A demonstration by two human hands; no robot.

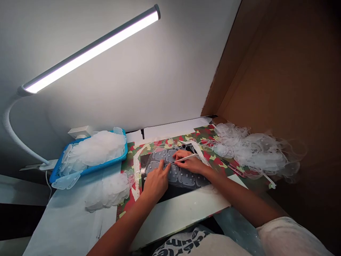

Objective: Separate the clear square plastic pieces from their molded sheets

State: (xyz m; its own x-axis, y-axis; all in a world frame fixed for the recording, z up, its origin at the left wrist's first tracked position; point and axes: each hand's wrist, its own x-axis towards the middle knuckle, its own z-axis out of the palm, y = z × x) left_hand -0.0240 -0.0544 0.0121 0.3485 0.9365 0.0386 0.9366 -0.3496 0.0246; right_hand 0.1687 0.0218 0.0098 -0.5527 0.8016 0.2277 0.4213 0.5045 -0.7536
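A clear, flexible sheet of moulded pieces (186, 178) with rounded outlines and small dots lies on a black board (170, 194) in front of me. My left hand (156, 178) rests on the sheet, fingers stretched out and pressing it down. In my right hand (191, 164) is a thin white pen-like tool (191, 156), pinched between the fingers with its tip at the sheet, close to my left fingertips. The exact kind of tool is too small to make out.
Left stands a blue tray (125, 151) heaped with translucent pieces (98, 147); another pile (109, 192) lies before it. Tangled clear offcuts (255, 153) cover the right, beside dark-red-handled tweezers or a cutter (234, 168). A lit lamp (93, 48) hangs above; cardboard (277, 71) walls the right.
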